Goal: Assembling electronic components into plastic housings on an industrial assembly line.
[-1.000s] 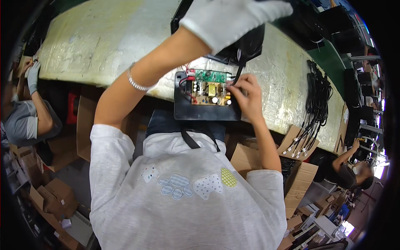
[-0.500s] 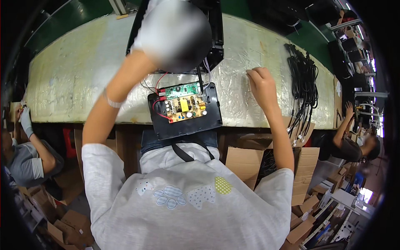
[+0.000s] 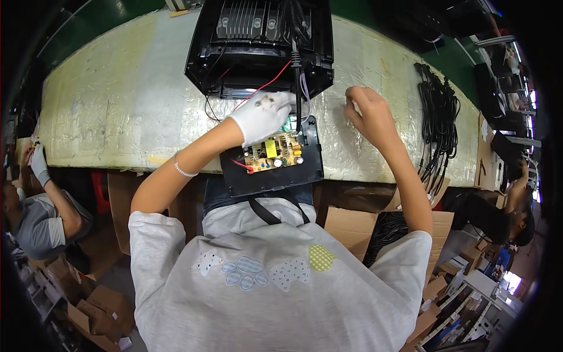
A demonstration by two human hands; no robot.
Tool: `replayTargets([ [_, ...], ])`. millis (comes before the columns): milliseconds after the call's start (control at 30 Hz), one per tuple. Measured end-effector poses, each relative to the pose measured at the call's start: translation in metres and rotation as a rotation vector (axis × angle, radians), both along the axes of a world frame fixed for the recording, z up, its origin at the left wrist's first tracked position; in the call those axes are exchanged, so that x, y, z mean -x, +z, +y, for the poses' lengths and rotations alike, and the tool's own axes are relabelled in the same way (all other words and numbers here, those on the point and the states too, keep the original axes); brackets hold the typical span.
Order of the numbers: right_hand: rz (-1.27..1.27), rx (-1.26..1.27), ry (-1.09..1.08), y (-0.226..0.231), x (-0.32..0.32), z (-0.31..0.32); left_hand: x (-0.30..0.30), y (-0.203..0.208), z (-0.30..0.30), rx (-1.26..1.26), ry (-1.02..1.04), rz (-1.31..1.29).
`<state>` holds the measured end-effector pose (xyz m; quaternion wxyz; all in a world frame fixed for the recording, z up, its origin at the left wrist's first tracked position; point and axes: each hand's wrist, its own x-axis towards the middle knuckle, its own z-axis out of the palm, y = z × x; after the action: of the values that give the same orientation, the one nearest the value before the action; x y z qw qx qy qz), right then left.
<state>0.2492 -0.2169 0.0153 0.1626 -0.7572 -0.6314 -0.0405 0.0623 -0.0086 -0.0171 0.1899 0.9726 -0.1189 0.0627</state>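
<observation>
White glove fabric covers the left hand (image 3: 265, 117), which reaches across the upper centre of the frame, palm down over the top edge of a circuit board (image 3: 273, 155). Its fingertips come up to a thick black cable (image 3: 295, 58) and some pale thin wires (image 3: 303, 88), though whether they grip anything I cannot tell. Bare, the right hand (image 3: 369, 116) hangs over the bench (image 3: 117, 105) right of centre, loosely curled and free, a gap showing between thumb and forefinger. The board, tan below and green where it peeks out beside the glove, lies on a black plate (image 3: 258, 186) at the centre of the frame, by the bench's near edge. Above it, at the top centre, sits an open black case (image 3: 202, 58) with a ribbed metal part (image 3: 249, 20) inside; a red wire (image 3: 271, 81) slants from the cable down to the glove. Bundled black cords (image 3: 438, 117) lie on the bench at the right of the frame, their ends hanging past its near edge. Below them, at the lower right, stands an open cardboard box (image 3: 350, 230). One co-worker (image 3: 41, 220) shows at the far left, another (image 3: 489, 214) at the far right.
</observation>
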Motion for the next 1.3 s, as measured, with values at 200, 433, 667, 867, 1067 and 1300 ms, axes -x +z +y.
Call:
replayTargets([
  [200,0.473,0.128,-0.06,-0.003,0.019,0.006,-0.02,-0.021,0.005,0.327,0.029,0.219],
  [433,1.173,0.014,-0.173,-0.022,0.05,0.025,-0.015,-0.002,-0.005,0.247,0.119,0.112],
  [667,0.139,-0.214,0.104,-0.011,0.059,0.02,-0.003,-0.002,-0.004,0.254,0.217,-0.145],
  [867,-0.199,-0.365,0.33,0.0,0.06,0.033,0.004,0.015,-0.008,0.563,0.381,-0.022],
  [1067,-0.409,-0.265,0.423,-0.003,0.057,0.042,0.015,0.014,0.005,0.533,0.302,-0.084],
  [1300,-0.029,-0.43,0.126,-0.018,0.078,0.046,0.011,0.03,-0.009,0.602,0.227,-0.279],
])
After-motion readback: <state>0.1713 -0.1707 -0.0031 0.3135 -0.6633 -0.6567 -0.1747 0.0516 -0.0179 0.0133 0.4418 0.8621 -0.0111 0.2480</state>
